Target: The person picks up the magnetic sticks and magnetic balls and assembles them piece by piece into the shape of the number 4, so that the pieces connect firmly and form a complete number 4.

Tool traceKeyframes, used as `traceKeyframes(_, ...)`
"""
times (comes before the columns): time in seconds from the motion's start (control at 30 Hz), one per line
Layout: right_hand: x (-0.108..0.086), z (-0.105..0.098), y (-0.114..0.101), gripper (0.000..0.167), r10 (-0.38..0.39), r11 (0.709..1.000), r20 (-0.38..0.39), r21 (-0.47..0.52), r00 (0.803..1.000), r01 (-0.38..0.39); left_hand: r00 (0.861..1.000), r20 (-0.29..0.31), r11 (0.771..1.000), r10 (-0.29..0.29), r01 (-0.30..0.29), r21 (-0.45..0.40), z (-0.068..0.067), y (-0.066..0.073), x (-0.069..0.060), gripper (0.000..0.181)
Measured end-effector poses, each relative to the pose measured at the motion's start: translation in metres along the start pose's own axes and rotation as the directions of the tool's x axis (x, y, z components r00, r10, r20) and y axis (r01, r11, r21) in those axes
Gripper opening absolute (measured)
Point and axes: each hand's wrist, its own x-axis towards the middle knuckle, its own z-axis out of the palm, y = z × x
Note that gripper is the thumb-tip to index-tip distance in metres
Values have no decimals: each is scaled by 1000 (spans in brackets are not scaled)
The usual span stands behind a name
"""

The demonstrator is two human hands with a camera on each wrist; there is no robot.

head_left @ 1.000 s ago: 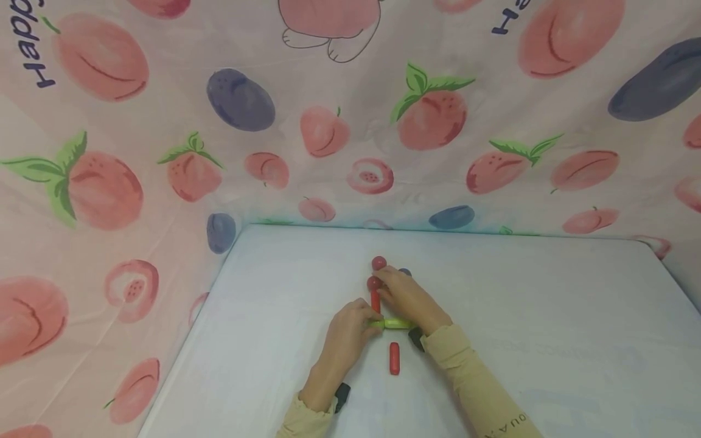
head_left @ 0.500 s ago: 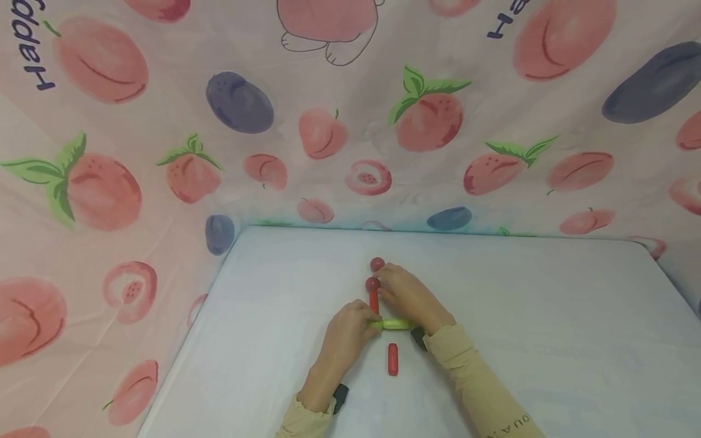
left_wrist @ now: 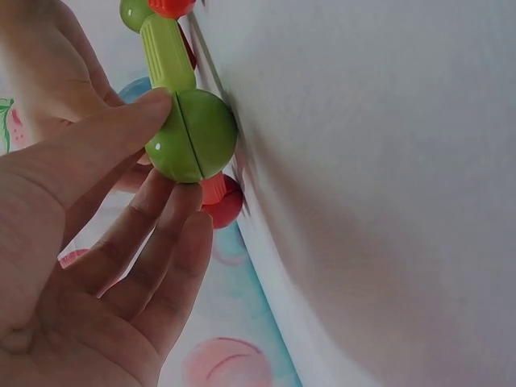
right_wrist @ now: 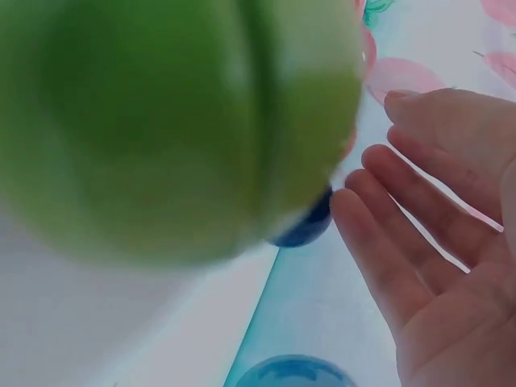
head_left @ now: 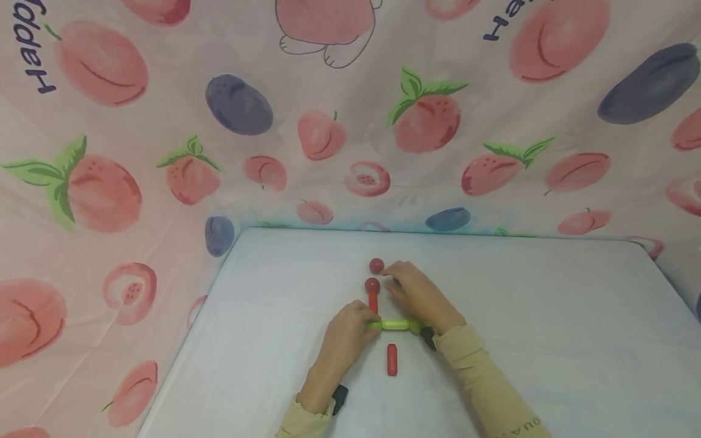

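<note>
My left hand [head_left: 347,331] pinches a green ball [left_wrist: 193,135] between thumb and fingertips. A light green ribbed rod [head_left: 395,325] runs from it to another green ball [head_left: 416,326], partly under my right wrist. A red rod [head_left: 373,303] points away from my left fingertips and meets a red ball [head_left: 372,285]. Farther back is a second red ball [head_left: 376,265], apart from the first in the head view. Beside these balls, my right hand [head_left: 421,292] holds nothing, its fingers spread in the right wrist view. A dark blue ball [right_wrist: 306,222] shows beyond the green one there.
Nearer to me, a loose red rod [head_left: 392,360] lies on the white tabletop [head_left: 274,286]. Fruit-printed cloth [head_left: 339,146] rises behind the table and at its left. Black straps [head_left: 341,398] sit around my wrists.
My right hand has drawn back to the right, its fingertips leaving the red balls. More of the right-hand green ball shows. The blue ball has gone from sight in the head view.
</note>
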Motion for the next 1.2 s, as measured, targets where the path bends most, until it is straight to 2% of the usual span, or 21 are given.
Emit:
traceKeyframes(0.23,-2,-2,9,34,-36,999,-42,-10,998,36,1000,8,1000,-20,20,0,1,-1,0,20)
traceKeyframes(0.77,0,-3,24,37,-27,999,-16,-41,999,27,999,15,999,-32,32,-6,0,1,-1,21)
traceKeyframes(1.2,2,-2,30,36,61,998,11,6,998,-61,1000,4,1000,-24,24,-8,0,0,-1,20)
